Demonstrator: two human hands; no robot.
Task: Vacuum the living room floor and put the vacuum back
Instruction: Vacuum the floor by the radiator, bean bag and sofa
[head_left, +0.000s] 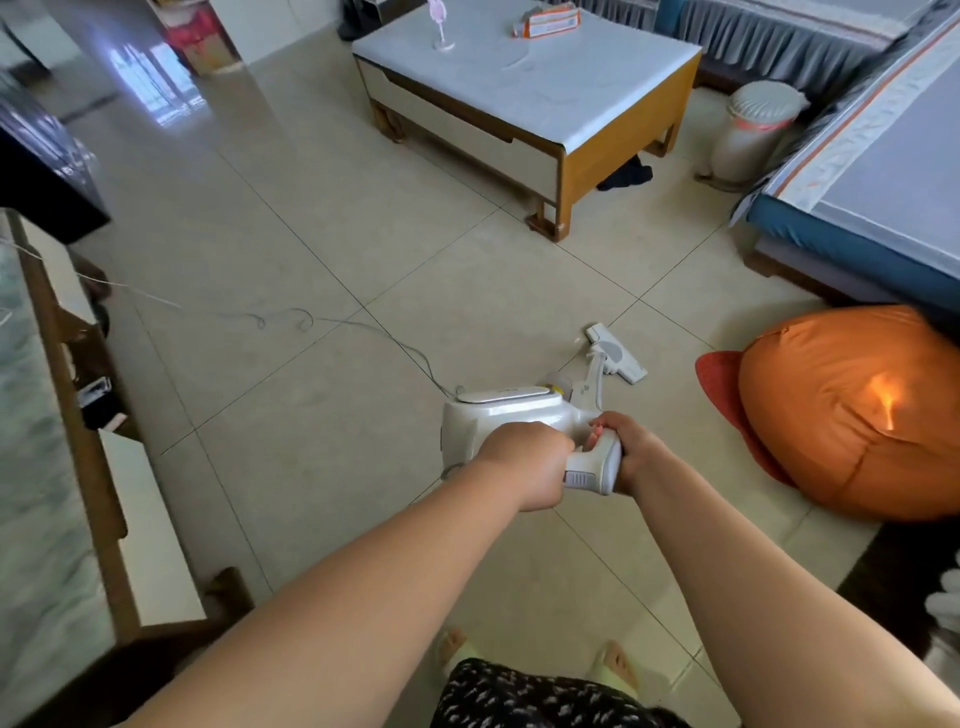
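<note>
Gripping the white handheld vacuum (511, 421) with both hands, you have the fingers of your left hand (524, 462) curled tightly together round the near left side of its handle (595, 465), knuckles uppermost. Your right hand (636, 449) wraps the right side of the same handle; its fingers are curled and pressed against the grip, though their tips are hidden behind the plastic. Both bare forearms reach forward from the near edge of the view.

The vacuum body sits just ahead of your hands, above the tiled floor (322, 405). Its wand (592, 382) slopes away to the far right and ends in a white floor head (618, 353) lying flat on a tile. A thin power cord (291, 317) leaves the left end of the body and trails across the floor to the far left, looping once on the way.

To the right, near the floor head but apart from it, lies an orange beanbag (852, 410), with a red cushion (719, 379) partly under its left edge. Farther off stands a wood-framed coffee table (524, 98) with a white top, and to its right a pale lidded bin (753, 130) beside a blue-based sofa (857, 208). A low wooden cabinet (88, 426) runs along the near left. Your feet in pale slippers (457, 649) show at the near edge.
</note>
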